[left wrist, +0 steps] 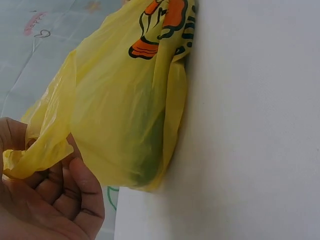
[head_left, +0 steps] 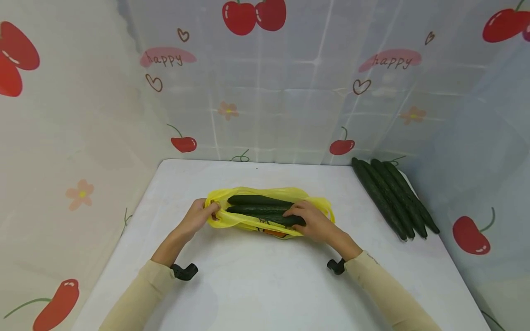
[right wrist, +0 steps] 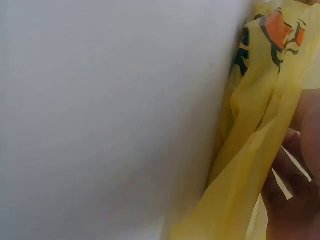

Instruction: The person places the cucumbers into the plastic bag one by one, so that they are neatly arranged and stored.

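Note:
A yellow plastic bag (head_left: 236, 221) with an orange and black print lies on the table, its mouth spread upward. Long dark green cucumbers (head_left: 258, 200) lie side by side inside it. At the bag's left end my left hand (head_left: 201, 215) pinches a bunched part of the plastic, which shows between thumb and curled fingers in the left wrist view. My right hand (head_left: 313, 221) reaches into the right end, fingers bent over the front cucumber (head_left: 275, 219) near its tip. In the right wrist view, bag film (right wrist: 250, 165) partly covers that hand, and the cucumber is hidden.
Several more cucumbers (head_left: 393, 197) lie in a slanted row at the table's back right. The white table (head_left: 256, 285) meets a printed plastic sheet (head_left: 285, 119) at the back and sides. Black wrist mounts (head_left: 185, 272) stick out from both sleeves.

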`<state>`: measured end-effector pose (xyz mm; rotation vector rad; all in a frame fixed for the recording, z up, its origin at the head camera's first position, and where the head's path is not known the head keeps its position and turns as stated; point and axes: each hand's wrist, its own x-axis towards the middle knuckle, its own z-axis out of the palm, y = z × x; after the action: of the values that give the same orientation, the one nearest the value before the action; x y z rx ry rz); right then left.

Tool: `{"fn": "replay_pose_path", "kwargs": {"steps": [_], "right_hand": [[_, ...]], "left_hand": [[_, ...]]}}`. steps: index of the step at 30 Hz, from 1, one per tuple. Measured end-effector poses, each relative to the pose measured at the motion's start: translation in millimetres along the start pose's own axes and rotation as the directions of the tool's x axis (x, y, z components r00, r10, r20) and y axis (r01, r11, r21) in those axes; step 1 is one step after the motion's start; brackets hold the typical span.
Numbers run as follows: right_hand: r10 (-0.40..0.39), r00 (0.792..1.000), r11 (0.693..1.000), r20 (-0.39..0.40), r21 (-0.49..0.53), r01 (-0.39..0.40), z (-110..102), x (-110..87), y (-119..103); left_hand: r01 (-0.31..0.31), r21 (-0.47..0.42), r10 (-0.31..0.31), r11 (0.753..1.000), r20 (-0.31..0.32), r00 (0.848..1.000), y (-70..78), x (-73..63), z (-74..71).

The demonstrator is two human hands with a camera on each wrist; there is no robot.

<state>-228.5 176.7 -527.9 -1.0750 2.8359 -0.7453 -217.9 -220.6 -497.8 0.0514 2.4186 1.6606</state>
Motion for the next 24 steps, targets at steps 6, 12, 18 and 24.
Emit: {"fn": "replay_pose_path", "kwargs": {"steps": [6, 12, 18, 24], "right_hand": [[0.047, 0.999, 0.999, 0.004, 0.028, -0.047, -1.0, -2.6, 1.0], [0.129, 0.991, 0.992, -0.042, 0.014, -0.129, -7.1, 1.9, 1.1], [0.046, 0.998, 0.998, 0.03, -0.033, -0.045, -3.0, 16.0, -11.4], [0.056, 0.996, 0.997, 0.073, -0.062, -0.052, 2.8, 28.1, -20.1]], "left_hand": [[0.025, -0.003, -0.025, 1.0, -0.003, 1.0, 1.6, -3.3, -1.6], [0.038, 0.005, -0.038, 0.999, 0.033, 0.999, -1.4, -5.9, -2.8], [0.054, 0.001, -0.054, 0.999, 0.08, 0.995, -3.6, -7.5, 0.3], [0.045, -0.002, -0.044, 0.999, 0.156, 0.987, -3.2, -9.7, 2.7]]}}
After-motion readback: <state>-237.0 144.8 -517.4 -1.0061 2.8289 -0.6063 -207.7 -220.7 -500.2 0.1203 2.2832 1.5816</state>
